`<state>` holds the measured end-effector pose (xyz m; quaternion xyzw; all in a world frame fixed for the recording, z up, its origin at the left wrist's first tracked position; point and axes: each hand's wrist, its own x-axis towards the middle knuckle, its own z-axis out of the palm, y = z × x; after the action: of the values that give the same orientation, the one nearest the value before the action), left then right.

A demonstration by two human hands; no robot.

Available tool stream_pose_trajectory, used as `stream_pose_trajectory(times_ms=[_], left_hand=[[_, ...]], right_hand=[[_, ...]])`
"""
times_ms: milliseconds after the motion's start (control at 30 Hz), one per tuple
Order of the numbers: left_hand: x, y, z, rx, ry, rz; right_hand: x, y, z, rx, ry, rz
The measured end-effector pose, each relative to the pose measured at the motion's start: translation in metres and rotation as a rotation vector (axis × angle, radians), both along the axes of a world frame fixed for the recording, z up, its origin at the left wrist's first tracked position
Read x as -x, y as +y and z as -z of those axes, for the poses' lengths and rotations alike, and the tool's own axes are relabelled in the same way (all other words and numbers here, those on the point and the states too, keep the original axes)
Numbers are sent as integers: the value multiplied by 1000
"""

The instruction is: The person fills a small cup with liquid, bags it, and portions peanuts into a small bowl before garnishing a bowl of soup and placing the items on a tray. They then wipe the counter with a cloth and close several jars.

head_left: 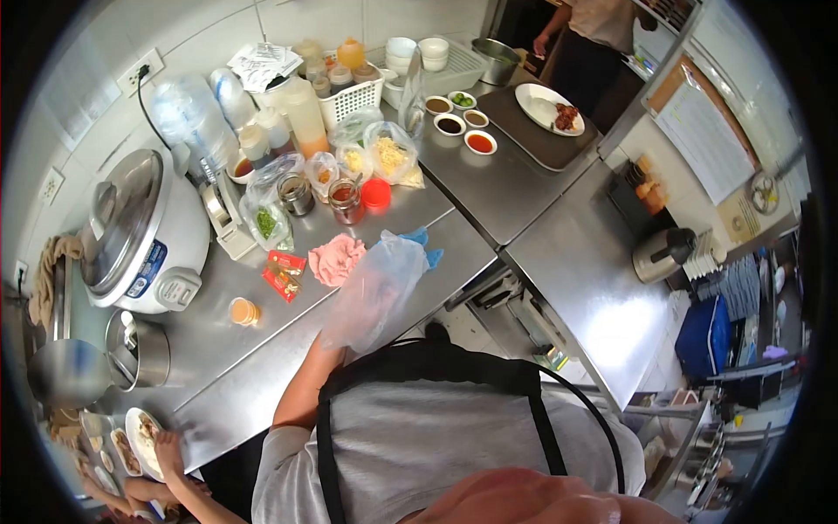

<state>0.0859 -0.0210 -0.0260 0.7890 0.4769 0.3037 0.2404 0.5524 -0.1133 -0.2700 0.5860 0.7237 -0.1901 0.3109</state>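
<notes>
My left hand (371, 275) reaches over the steel counter inside a loose, cloudy clear plastic covering. A crumpled blue piece (428, 247), perhaps cloth, sticks out past the fingertips. The plastic blurs the fingers, so their grip does not show. Just left of this hand lies a bunched pink cloth (337, 260). Two red packets (285, 274) and a small orange-filled cup (244, 312) sit farther left. At the bottom edge, very close to the camera, is a patch of skin (532, 498), possibly my right hand; no fingers can be made out.
Behind are jars (346, 203), a red lid (375, 195), food bags (390, 155) and a white basket (351, 100). A rice cooker (144, 231) stands left. Sauce bowls (480, 142) and a tray (524, 144) sit back right. Other people stand at back right and bottom left.
</notes>
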Motion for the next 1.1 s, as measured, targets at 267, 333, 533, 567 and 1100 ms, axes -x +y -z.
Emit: stream_pose_trajectory(times_ms=[267,333,533,567,1100], left_hand=[[-23,32,96,-101,-362,-145],[-33,14,94,85,-630,-175],[-9,-21,59,410,-1121,-495],[2,-32,51,414,-1106,-560],[28,-154,-5,189,-1888,-461]], right_hand=[[241,114,-274,-182,1119,-132],[281,109,-274,-171,1274,-269],[306,129,-208,-188,1419,-316],[303,134,-206,-151,1469,-254],[405,177,-214,1041,1122,-561]])
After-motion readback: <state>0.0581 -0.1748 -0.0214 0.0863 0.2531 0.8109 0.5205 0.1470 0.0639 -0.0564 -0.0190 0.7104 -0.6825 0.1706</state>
